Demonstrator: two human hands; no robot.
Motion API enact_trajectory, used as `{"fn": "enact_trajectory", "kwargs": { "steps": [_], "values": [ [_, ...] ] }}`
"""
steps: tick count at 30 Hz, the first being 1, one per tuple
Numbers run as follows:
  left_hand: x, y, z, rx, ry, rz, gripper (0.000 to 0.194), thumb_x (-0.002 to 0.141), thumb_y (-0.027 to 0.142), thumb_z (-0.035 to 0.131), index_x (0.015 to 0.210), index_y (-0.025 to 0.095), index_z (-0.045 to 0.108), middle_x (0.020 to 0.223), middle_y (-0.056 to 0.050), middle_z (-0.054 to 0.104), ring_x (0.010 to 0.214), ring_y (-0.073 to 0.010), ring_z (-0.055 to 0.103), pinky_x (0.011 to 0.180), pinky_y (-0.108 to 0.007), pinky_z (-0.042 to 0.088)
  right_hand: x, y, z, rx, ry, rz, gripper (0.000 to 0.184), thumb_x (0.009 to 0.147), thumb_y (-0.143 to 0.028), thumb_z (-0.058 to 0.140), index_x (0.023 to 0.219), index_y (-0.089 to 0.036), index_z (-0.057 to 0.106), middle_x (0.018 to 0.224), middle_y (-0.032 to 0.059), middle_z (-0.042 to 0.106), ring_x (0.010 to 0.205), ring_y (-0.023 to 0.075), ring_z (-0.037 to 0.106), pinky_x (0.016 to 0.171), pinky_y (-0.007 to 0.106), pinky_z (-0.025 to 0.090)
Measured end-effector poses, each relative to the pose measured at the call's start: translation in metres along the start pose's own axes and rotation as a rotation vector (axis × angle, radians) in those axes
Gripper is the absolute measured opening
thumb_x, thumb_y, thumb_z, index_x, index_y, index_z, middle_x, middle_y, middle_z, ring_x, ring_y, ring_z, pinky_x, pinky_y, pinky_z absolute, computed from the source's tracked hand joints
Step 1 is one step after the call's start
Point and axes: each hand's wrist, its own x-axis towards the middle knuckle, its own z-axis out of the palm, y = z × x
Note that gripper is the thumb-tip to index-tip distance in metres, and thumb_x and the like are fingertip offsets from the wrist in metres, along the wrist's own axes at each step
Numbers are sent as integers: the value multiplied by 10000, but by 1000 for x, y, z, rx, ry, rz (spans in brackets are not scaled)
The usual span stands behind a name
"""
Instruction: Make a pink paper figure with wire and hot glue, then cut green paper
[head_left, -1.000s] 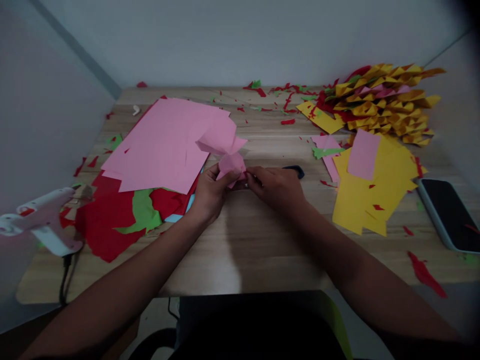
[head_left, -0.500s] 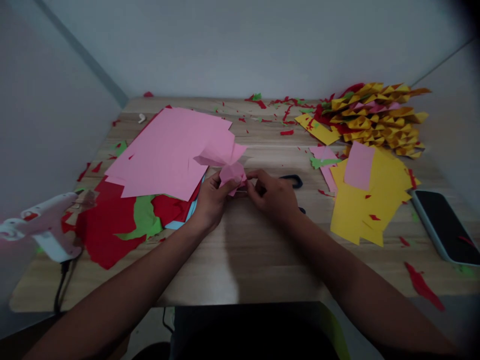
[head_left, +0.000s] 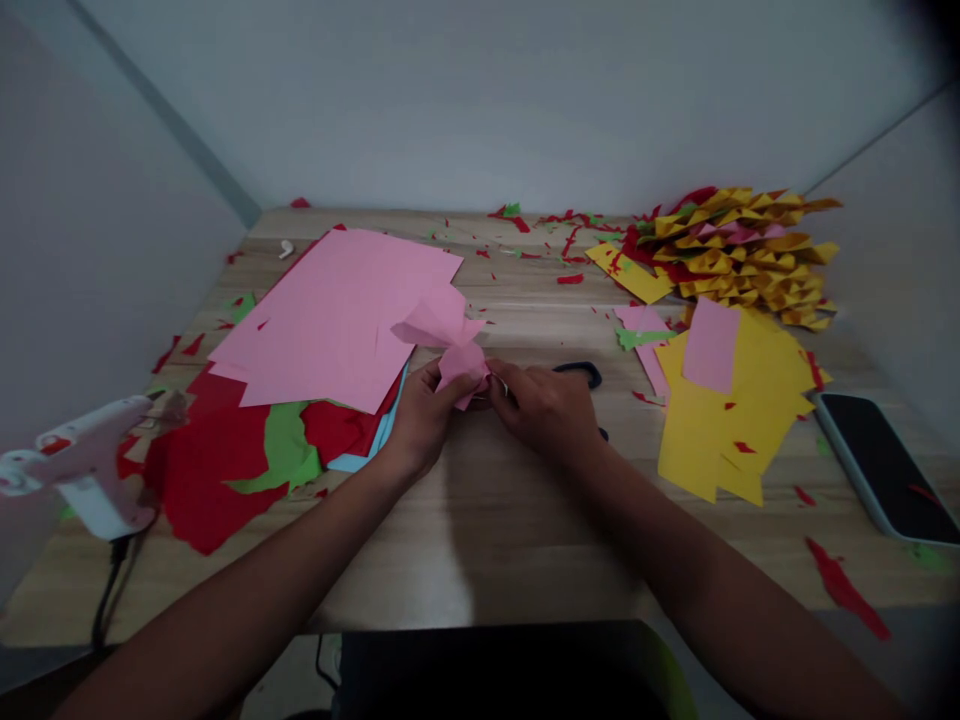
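A folded piece of pink paper [head_left: 459,362] with petal-like flaps is held just above the tabletop. My left hand [head_left: 427,415] is closed on its lower left part, thumb on top. My right hand [head_left: 544,402] pinches the paper's right edge between thumb and fingertips. Dark scissors handles [head_left: 583,372] show beyond and below my right hand; the rest of the scissors is mostly hidden by it. Left of my hands lies a stack of pink sheets [head_left: 337,315], over red paper [head_left: 214,470] and light blue paper [head_left: 352,461].
A white glue gun [head_left: 97,470] with a black cable stands at the left. Yellow sheets [head_left: 694,430] lie to the right, near a phone [head_left: 889,465]. Behind them is a folded yellow paper piece [head_left: 750,255]. Red and green scraps are scattered about; a white earbud [head_left: 286,249] lies far left.
The view has tilted slightly, so the table sits lower in the frame. My right fingertips have shifted slightly along the paper's right edge; both hands keep hold of it.
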Motion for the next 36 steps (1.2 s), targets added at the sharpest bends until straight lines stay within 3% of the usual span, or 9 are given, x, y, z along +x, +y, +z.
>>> {"fn": "enact_trajectory", "kwargs": {
  "steps": [10, 17, 26, 32, 36],
  "values": [
    [0, -1, 0, 59, -19, 51, 221, 636, 246, 848, 785, 167, 705, 734, 29, 680, 665, -103, 593, 666, -221, 498, 2, -5, 1, -3, -50, 132, 269, 936, -258, 498, 1032, -187, 740, 649, 50, 747, 562, 158, 646, 517, 294, 225],
    [1, -2, -1, 75, 1, 44, 237, 604, 238, 860, 771, 158, 712, 712, 23, 672, 676, -112, 583, 687, -232, 470, 2, -6, 4, 213, -74, 349, 226, 889, -305, 562, 1003, -213, 735, 618, -2, 719, 511, 141, 625, 526, 256, 294],
    [2, -6, -7, 114, -21, 52, 254, 641, 266, 846, 822, 148, 712, 761, 10, 682, 703, -115, 587, 696, -231, 459, 1, -7, 0, 228, -78, 363, 177, 856, -311, 570, 895, -204, 705, 612, 12, 711, 517, 150, 622, 538, 252, 318],
    [1, -4, -5, 92, 7, 100, 269, 672, 286, 844, 831, 165, 664, 742, 34, 655, 675, -101, 579, 692, -225, 483, 1, -8, 2, 513, -117, 506, 128, 836, -287, 578, 853, -200, 670, 565, -25, 633, 498, 131, 571, 539, 240, 361],
    [0, -3, -2, 120, 48, 144, 317, 659, 303, 853, 762, 169, 585, 720, 38, 642, 683, -107, 603, 696, -229, 505, 1, -7, 0, 653, -109, 551, 177, 870, -311, 556, 916, -193, 680, 643, -7, 669, 562, 141, 601, 573, 248, 406]
  ]
}}
